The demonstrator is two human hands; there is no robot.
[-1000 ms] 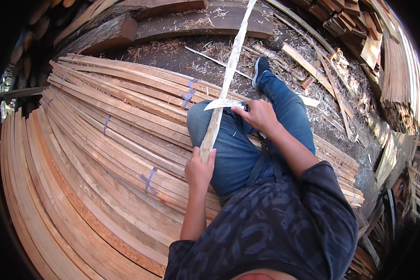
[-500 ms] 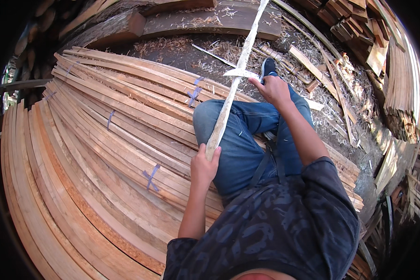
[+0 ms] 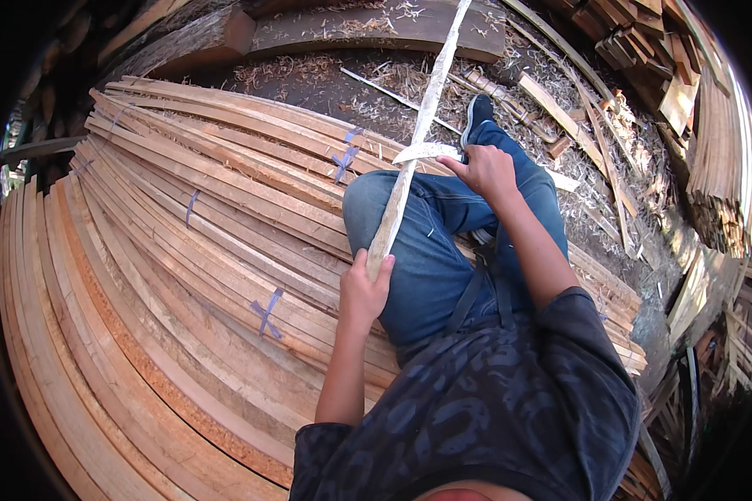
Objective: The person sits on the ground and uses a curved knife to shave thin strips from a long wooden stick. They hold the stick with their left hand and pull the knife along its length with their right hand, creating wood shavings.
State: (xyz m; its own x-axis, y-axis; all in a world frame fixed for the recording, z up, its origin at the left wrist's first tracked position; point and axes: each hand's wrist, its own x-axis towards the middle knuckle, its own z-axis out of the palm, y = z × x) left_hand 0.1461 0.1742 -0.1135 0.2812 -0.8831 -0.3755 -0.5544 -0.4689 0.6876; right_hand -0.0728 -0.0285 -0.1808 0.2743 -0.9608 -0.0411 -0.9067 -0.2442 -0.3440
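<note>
A long, pale, rough wooden strip (image 3: 430, 100) slants from my left knee up past the top edge of the view. My left hand (image 3: 365, 288) is closed around its near end, resting by my thigh. In my right hand (image 3: 486, 171) is a knife with a short curved blade (image 3: 427, 152); its handle is hidden in my closed fingers. The blade lies across the strip, a little beyond my knee, and touches it. My legs in blue jeans (image 3: 418, 225) are bent beneath the strip.
Long sawn wooden slats (image 3: 184, 284) fan out under and left of me, some bundled with purple ties (image 3: 266, 314). A thick beam (image 3: 376, 33) lies ahead. Shavings (image 3: 284, 75) and loose offcuts (image 3: 564, 125) cover the ground. Stacked wood (image 3: 718, 167) stands at the right.
My right hand and the knife have come a short way toward me along the strip. My left hand keeps its hold near the same place.
</note>
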